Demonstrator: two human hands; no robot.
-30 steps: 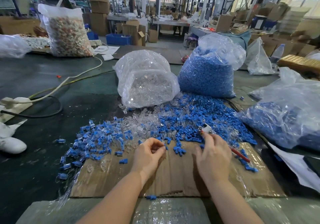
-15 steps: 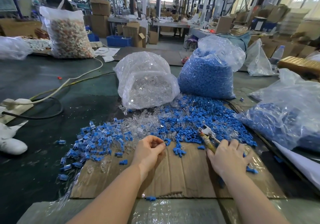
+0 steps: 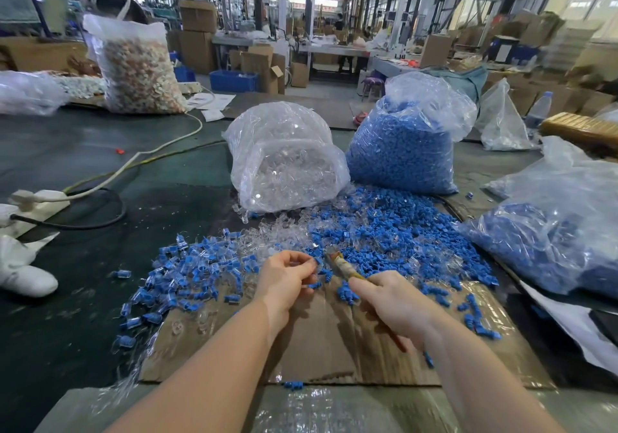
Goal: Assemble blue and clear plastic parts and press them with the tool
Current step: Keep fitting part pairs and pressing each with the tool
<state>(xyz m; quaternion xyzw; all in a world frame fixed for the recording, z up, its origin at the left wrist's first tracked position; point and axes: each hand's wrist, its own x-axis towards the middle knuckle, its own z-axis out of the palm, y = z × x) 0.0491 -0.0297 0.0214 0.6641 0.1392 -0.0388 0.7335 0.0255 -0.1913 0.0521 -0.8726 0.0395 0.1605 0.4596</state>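
A scatter of assembled blue-and-clear pieces [image 3: 187, 275] lies on the dark table [image 3: 83, 325], left of a cardboard sheet [image 3: 321, 342]. Above the sheet's far edge, the left hand [image 3: 284, 279] curls its fingers around a small part [image 3: 309, 263], too blurred to name. Just right of it, the right hand [image 3: 394, 302] grips a pliers-like tool [image 3: 341, 265], whose tip points toward the left fingers. Behind them spreads a loose pile of blue parts [image 3: 394, 232] mixed with clear ones, backed by a bag of clear parts [image 3: 284, 162] and a bag of blue parts [image 3: 404, 145].
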